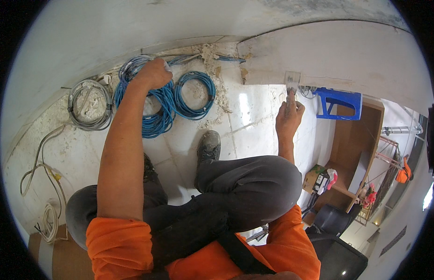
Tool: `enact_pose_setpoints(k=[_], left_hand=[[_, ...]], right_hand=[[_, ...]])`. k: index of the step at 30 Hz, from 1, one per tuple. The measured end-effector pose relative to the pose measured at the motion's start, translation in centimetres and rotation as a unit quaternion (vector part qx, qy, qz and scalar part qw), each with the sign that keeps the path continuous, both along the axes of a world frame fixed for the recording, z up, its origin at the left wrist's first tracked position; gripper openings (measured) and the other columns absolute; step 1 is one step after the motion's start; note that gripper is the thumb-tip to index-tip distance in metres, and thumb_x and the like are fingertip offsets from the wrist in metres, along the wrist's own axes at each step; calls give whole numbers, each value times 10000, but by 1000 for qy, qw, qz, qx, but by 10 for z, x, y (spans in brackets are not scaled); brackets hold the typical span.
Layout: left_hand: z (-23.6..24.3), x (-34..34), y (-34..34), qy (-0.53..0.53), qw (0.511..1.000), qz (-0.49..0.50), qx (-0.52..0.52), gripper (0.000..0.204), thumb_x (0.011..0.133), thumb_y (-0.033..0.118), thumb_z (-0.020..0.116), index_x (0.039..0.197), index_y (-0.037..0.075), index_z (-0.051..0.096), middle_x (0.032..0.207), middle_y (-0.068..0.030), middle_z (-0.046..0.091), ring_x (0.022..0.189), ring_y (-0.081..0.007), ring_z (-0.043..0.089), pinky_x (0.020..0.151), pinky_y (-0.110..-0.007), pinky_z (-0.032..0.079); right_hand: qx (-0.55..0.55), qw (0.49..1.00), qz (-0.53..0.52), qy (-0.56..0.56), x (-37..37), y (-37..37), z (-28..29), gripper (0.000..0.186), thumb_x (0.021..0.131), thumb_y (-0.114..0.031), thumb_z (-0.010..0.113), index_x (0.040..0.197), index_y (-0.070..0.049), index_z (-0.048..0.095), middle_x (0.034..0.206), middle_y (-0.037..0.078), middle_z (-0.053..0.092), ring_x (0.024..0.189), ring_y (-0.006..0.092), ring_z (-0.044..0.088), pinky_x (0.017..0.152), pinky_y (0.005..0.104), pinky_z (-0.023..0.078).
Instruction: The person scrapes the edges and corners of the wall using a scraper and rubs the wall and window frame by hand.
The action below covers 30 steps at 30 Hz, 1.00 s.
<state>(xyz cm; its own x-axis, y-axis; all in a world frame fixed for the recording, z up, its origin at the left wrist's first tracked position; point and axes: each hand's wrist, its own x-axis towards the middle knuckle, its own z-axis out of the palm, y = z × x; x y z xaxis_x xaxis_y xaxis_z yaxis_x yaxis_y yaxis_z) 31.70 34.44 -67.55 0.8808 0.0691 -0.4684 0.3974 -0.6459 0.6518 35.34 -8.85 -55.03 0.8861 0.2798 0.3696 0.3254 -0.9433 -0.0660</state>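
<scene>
My right hand [288,119] grips the handle of a putty knife [292,80]. The knife's wide, whitish blade points away from me, at the lower edge of the pale wall panel [329,53]. My left hand [155,74] is closed over the upper part of the coiled blue cables [157,122] on the floor. A bit of something whitish shows at its fingertips, too small to name. A second blue cable coil [211,95] lies just right of that pile, and a grey cable coil [87,122] lies to its left.
Plaster crumbs [209,53] litter the tiled floor along the wall. Loose cable [36,158] runs down the left side to a pale coil [50,224]. On the right are a blue plastic stool [325,112], a wooden cabinet [352,140] and a cardboard box [315,177]. My shoe [209,145] stands between my hands.
</scene>
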Motion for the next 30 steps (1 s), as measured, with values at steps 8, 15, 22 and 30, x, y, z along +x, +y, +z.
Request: enact_pose_setpoints(k=[8,15,22,30], left_hand=[[9,0,2,22,1000,-14,-7,533,854,261,635,1280,-57,605,1280,-291,629,1208,-402,609,1038,-437,478],[14,4,-4,42,999,-21,-9,515,856,240,624,1276,-57,605,1283,-298,625,1208,-413,607,1041,-441,476],[13,0,2,37,999,-26,-4,471,867,235,620,1240,-53,627,1256,-296,639,1190,-415,617,1037,-452,476],[12,3,1,51,998,-29,6,502,879,248,622,1281,-53,597,1298,-291,619,1216,-411,601,1045,-454,474]], right_hand=[[31,997,-57,30,-39,15,10,536,891,-20,658,1415,-96,575,1082,219,549,930,331,600,825,415,522],[2,1000,-2,-2,-1,26,25,531,881,-29,663,1402,-101,586,1061,217,561,921,346,613,818,416,531],[-40,998,-28,37,-2,28,41,488,870,-29,656,1357,-47,620,998,235,631,920,355,620,828,427,528],[-47,994,-41,92,-38,30,109,481,835,-4,637,1312,-61,656,992,212,643,877,329,642,800,413,537]])
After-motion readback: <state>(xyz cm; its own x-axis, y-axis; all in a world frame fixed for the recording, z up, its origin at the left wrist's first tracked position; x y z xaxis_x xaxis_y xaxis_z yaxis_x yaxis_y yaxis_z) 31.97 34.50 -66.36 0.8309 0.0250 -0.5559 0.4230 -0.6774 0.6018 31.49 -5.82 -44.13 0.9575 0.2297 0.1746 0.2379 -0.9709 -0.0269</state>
